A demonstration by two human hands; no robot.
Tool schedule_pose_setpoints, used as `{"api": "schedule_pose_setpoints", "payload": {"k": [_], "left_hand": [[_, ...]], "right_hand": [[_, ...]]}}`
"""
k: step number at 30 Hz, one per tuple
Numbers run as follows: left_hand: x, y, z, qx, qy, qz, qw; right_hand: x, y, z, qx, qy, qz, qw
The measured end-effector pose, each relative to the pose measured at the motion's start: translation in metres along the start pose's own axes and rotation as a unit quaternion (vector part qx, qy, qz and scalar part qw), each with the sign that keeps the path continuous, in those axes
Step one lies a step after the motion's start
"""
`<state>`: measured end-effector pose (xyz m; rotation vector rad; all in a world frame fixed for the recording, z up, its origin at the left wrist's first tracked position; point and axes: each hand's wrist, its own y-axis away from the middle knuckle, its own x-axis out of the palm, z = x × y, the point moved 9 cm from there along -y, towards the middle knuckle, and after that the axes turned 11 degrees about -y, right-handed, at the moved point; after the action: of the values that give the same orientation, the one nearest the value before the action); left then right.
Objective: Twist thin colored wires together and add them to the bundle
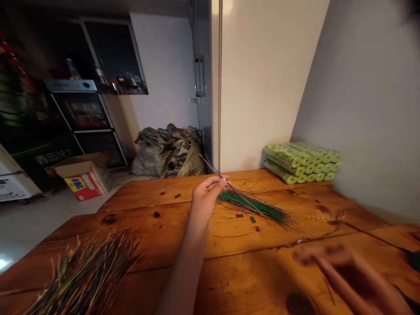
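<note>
My left hand [210,192] pinches a few thin strands [243,195] between thumb and fingertips, above the middle of the wooden table [236,267]. The strands stick out past the fingers at both ends. Just beyond that hand, a bundle of green and dark strands [259,206] lies on the wood. My right hand [328,258] is blurred, low on the right, over the table; whether its fingertips hold anything cannot be made out. At the lower left lies a larger pile of multicoloured strands [95,271].
Yellow-green rolls in plastic [302,162] are stacked at the table's back right. A twisted cord [315,239] and small scraps [252,220] lie on the wood. Beyond the table are a cardboard box [87,181], stuffed sacks [170,151] and a dark cabinet [87,113].
</note>
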<state>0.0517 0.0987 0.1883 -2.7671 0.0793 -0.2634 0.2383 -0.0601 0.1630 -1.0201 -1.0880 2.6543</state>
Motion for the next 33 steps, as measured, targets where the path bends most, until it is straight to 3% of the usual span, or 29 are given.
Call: {"api": "schedule_pose_setpoints", "payload": {"k": [1, 2, 4, 6, 8, 11, 14, 17, 20, 25, 29, 33], "left_hand": [[0.001, 0.001, -0.002, 0.0, -0.006, 0.007, 1.0], [0.001, 0.002, -0.005, 0.001, -0.012, 0.014, 1.0], [0.003, 0.004, -0.01, 0.007, -0.019, 0.031, 0.999], [0.003, 0.006, -0.014, 0.013, -0.029, 0.043, 0.999], [0.003, 0.007, -0.017, 0.019, -0.046, 0.046, 0.998], [0.001, 0.007, -0.017, 0.025, -0.077, 0.047, 0.996], [0.001, 0.005, -0.015, 0.028, -0.103, 0.056, 0.993], [-0.002, 0.003, -0.012, 0.025, -0.114, 0.048, 0.992], [-0.001, 0.003, -0.009, 0.02, -0.114, 0.051, 0.992], [0.003, 0.004, -0.009, 0.018, -0.125, 0.063, 0.99], [0.008, 0.005, -0.009, 0.023, -0.115, 0.112, 0.987], [0.012, 0.009, -0.005, 0.019, -0.118, 0.205, 0.971]], "right_hand": [[-0.004, -0.025, -0.004, 0.009, -0.027, -0.037, 0.999], [-0.012, -0.048, -0.014, 0.045, -0.112, -0.113, 0.986], [-0.007, -0.093, -0.025, 0.07, -0.265, -0.182, 0.944], [0.014, -0.128, -0.031, 0.088, -0.367, -0.176, 0.909], [0.042, -0.149, -0.033, 0.117, -0.426, -0.123, 0.889], [0.074, -0.15, -0.032, 0.156, -0.485, -0.042, 0.86], [0.088, -0.14, -0.033, 0.193, -0.529, -0.007, 0.826], [0.092, -0.136, -0.033, 0.209, -0.551, 0.02, 0.808], [0.09, -0.136, -0.03, 0.194, -0.553, 0.045, 0.809], [0.092, -0.134, -0.031, 0.216, -0.571, 0.054, 0.79], [0.094, -0.134, -0.034, 0.227, -0.594, 0.052, 0.77], [0.096, -0.133, -0.031, 0.228, -0.621, 0.082, 0.745]]}}
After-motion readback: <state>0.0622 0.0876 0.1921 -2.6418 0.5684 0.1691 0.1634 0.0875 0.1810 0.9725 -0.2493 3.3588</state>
